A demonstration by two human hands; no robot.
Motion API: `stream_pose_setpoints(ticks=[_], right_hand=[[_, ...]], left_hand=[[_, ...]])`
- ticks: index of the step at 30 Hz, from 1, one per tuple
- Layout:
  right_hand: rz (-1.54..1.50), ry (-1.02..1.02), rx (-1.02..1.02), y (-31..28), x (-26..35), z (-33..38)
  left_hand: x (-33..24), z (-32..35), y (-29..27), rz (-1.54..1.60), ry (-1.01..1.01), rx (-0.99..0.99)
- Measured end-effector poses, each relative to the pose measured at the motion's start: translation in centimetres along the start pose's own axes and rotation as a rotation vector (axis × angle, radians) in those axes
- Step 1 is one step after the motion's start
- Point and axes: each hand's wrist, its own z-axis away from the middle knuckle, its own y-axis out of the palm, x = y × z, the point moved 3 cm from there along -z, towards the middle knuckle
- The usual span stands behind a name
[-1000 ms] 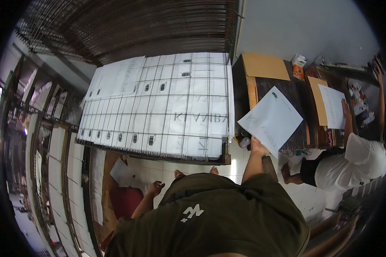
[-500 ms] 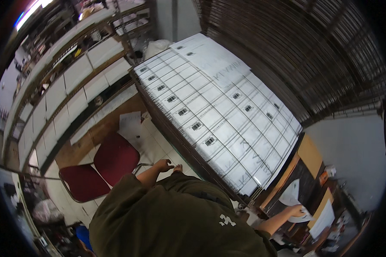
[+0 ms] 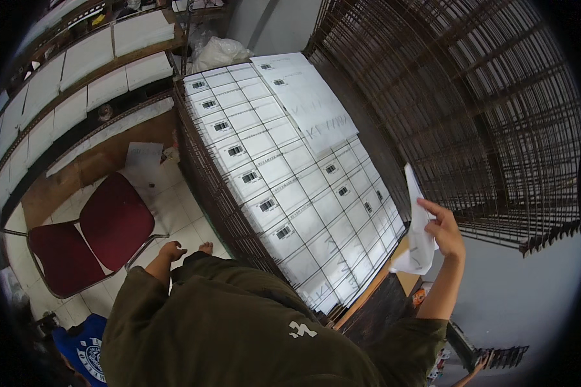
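Note:
My right hand (image 3: 444, 227) is raised beside the rack, closed on a curved white paper sheet (image 3: 414, 248) by its edge. The sheet hangs at the right end of a wide wire rack (image 3: 235, 193), which is covered with white printed sheets (image 3: 289, 161) bearing small dark blocks and large handwritten letters. At my left side, away from the rack, hangs my left hand (image 3: 171, 251) with its thumb and fingers apart and nothing in it.
Stacked wire racks (image 3: 432, 97) tilt up behind the sheets. A folding chair (image 3: 119, 222) with dark red pads stands at my left, near shelves (image 3: 77, 68) of white sheets. Cardboard (image 3: 401, 271) and a dark table (image 3: 377, 309) lie past the rack's right end.
My right hand has lifted the paper sheet up from the dark table at the right and brought it beside the rack. My left hand still hangs at my side; the whole view has shifted.

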Motion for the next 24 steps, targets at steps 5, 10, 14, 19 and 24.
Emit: stream_pose_setpoints(ticks=[5,10,14,19,24], right_hand=[[0.056,-0.056,0.330,1.5,12.7,-4.8],[-0.014,-0.271,0.348,2.2,17.7,-9.0],[-0.137,-0.393,0.102,1.0,16.5,-12.6],[-0.443,-0.255,-0.263,3.7,2.7,-18.2],[-0.919,-0.155,-0.499,13.2,-13.8,-23.9]], left_hand=[[1.6,0.6,-1.0,0.032,-0.062,-0.032],[2.2,-1.0,-0.6,0.093,-0.051,-0.041],[1.0,-0.6,-1.8,0.168,-0.055,-0.009],[1.3,-1.5,-2.2,0.104,-0.023,-0.044],[2.0,-1.2,-3.9,0.083,-0.022,-0.059]])
